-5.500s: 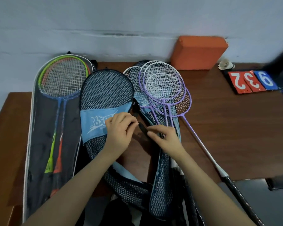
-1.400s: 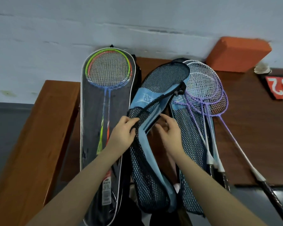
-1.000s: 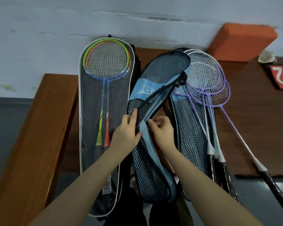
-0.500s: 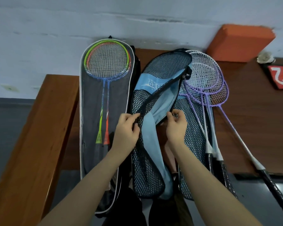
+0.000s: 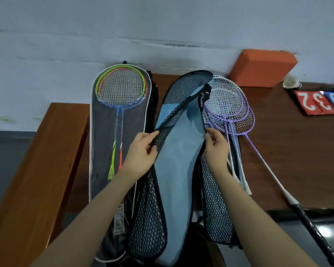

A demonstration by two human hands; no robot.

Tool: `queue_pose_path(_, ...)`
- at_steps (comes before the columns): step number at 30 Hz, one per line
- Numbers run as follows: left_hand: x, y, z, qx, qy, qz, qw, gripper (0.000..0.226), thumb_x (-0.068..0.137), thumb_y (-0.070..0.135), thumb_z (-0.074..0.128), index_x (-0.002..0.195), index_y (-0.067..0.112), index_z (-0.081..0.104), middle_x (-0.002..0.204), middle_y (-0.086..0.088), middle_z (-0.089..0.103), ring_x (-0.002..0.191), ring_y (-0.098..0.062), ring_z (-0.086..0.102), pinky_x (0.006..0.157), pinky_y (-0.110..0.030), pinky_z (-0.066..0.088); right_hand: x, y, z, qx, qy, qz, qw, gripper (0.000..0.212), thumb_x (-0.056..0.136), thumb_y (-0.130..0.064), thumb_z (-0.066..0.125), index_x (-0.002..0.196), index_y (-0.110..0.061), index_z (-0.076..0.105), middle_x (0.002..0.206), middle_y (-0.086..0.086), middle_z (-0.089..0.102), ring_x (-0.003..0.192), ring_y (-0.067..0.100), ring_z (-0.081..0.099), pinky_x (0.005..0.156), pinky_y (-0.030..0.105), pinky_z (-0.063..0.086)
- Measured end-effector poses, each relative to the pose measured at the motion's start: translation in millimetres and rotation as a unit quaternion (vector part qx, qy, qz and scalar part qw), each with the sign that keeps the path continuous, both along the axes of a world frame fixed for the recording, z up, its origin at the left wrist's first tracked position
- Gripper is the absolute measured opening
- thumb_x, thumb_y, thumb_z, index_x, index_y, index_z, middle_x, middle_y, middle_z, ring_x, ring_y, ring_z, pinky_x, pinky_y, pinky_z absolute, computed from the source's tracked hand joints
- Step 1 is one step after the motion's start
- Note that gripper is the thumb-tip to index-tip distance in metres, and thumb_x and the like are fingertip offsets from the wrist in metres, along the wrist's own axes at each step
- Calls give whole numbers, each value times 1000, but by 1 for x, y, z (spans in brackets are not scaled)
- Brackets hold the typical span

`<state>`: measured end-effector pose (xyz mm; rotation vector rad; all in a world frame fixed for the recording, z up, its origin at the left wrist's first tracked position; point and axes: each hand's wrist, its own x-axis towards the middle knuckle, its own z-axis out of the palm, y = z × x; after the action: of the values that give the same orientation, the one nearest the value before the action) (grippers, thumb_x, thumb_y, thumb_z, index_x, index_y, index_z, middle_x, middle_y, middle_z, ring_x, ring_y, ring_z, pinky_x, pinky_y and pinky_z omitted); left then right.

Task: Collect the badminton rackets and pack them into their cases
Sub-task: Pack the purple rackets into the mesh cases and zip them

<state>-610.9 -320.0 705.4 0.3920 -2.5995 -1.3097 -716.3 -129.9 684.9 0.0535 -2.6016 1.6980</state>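
Note:
A blue and black mesh racket case (image 5: 178,160) lies in the middle of the brown table, its opening spread wide so the light blue inside shows. My left hand (image 5: 142,151) pinches the case's black mesh left flap. My right hand (image 5: 216,149) grips its right edge. Several purple and white rackets (image 5: 228,110) lie just right of the case, partly on a second mesh case (image 5: 216,209). To the left, a grey zip case (image 5: 104,151) holds green, orange and blue rackets (image 5: 121,87).
An orange foam block (image 5: 262,67) leans on the wall at the back right. A shuttlecock (image 5: 291,82) and a red and blue score flipper (image 5: 322,102) sit at the far right. The table (image 5: 297,160) ends at a wooden rail (image 5: 37,170) on the left.
My hands have pulled the mesh case's two edges apart, so the opening is much wider than half a second ago. The rackets have not moved.

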Motion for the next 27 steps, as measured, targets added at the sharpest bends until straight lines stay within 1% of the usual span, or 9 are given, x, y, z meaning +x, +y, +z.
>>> queue_pose_path(3,-10,10,-3,15,-18,-9,1000,51,89,4,50,136,22,43,102,3,43,69,0,46,68,1,33,-2,2,-2,-13,-6,8,1000,25,94,-11,48,115,-8,62,108,4,66,99,16,61,84,28,48)
queue_pose_path(6,-24,20,-12,19,-39,-20,999,55,88,5,50,140,22,38,109,1,43,74,-3,45,70,-3,33,-8,11,0,-12,-16,21,1000,25,94,-11,49,115,-9,63,103,0,67,90,9,62,78,23,48)
queue_pose_path(9,-43,34,-22,-14,-60,-47,997,61,88,4,49,143,24,31,118,-2,43,82,-11,50,78,-22,45,-19,24,-2,10,-18,40,999,23,94,-12,50,113,-11,63,100,-4,67,86,4,62,77,23,50)
queue_pose_path(12,-70,48,-28,-32,-75,-48,995,65,85,2,48,143,25,29,119,-5,44,98,-20,52,86,-37,47,-31,39,-7,7,-45,58,997,23,94,-13,52,114,-13,62,101,-1,67,90,12,63,81,32,53)
queue_pose_path(14,-89,57,-30,-38,-79,-37,995,62,86,3,47,143,23,31,122,-10,46,111,-24,48,92,-38,43,-38,51,-10,8,-61,72,995,24,93,-13,53,116,-12,61,97,1,66,88,13,63,80,27,52)
queue_pose_path(17,-112,70,-32,-50,-74,-25,996,58,88,4,47,142,20,32,124,-13,48,114,-27,47,92,-37,41,-49,73,-16,35,-62,65,995,23,93,-14,55,115,-11,62,92,-2,64,82,8,59,72,10,45)
queue_pose_path(21,-138,82,-32,-83,-55,-19,995,53,91,7,48,141,13,34,124,-14,48,111,-30,50,90,-43,45,-72,104,-32,112,-39,3,993,24,91,-24,58,113,-14,61,94,4,63,81,17,58,70,31,47)
queue_pose_path(24,-151,90,-35,-128,-57,-9,990,48,90,8,50,137,10,40,118,-13,51,105,-31,53,82,-47,48,-86,111,-40,197,-57,29,978,34,90,-30,59,120,-13,55,102,6,61,84,20,57,69,35,47)
queue_pose_path(27,-157,93,-37,-139,-71,1,988,46,88,7,50,134,9,44,114,-13,53,100,-32,54,78,-48,49,-94,108,-46,222,-82,50,970,42,91,-29,58,128,-13,48,108,5,60,92,25,59,71,39,48)
